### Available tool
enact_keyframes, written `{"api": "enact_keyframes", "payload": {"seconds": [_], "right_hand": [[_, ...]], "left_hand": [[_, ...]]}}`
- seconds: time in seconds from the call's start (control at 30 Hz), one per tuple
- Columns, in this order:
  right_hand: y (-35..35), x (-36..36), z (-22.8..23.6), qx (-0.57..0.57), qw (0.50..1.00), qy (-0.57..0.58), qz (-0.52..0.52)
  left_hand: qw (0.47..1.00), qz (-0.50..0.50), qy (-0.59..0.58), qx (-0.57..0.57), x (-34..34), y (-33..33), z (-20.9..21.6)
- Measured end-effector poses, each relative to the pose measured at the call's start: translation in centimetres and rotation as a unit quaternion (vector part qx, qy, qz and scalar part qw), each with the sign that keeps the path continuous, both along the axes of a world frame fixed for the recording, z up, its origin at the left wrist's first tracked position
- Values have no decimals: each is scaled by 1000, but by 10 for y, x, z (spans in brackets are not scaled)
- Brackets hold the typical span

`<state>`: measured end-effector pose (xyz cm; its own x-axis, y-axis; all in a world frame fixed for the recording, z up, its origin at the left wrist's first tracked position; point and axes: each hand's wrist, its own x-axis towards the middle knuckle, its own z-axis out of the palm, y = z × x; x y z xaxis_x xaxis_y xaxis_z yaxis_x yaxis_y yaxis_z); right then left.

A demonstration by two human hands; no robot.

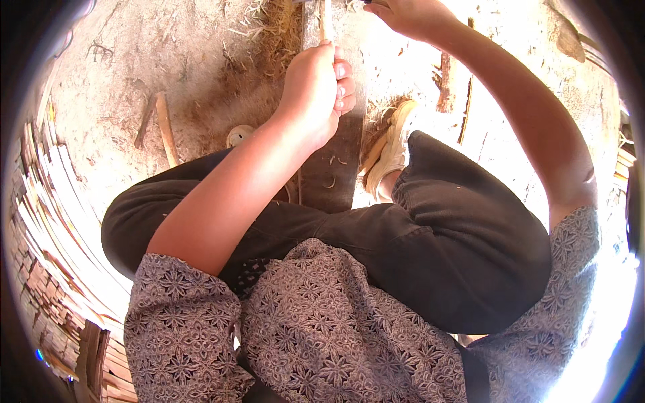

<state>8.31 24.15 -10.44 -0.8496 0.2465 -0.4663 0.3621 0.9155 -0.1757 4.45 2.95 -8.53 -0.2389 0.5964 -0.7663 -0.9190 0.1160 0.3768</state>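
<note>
Wooden stick [326,25], pale: above the surface [334,168], between its side edges. Shavings [285,43]: along the left edge. Left hand [314,91]: grip curled round the stick. Right hand [415,17]: beyond the right edge, at a dark object [367,1], mostly cropped; grip cannot be told.
</note>
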Motion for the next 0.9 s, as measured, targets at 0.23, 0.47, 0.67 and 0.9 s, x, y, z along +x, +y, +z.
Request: {"api": "enact_keyframes", "payload": {"seconds": [0.23, 0.47, 0.67, 0.9], "right_hand": [[-23, 57, 17, -113, 987, 27, -107], [-48, 93, 37, -169, 975, 70, -129], [-19, 20, 9, -103, 989, -13, -109], [-25, 41, 27, -144, 982, 29, -118]], "left_hand": [[998, -44, 37, -29, -7, -9, -11], [998, -32, 49, -30, 1, -4, -10], [998, -21, 52, -35, 6, 1, -8], [999, -17, 36, -23, 2, 0, -7]]}}
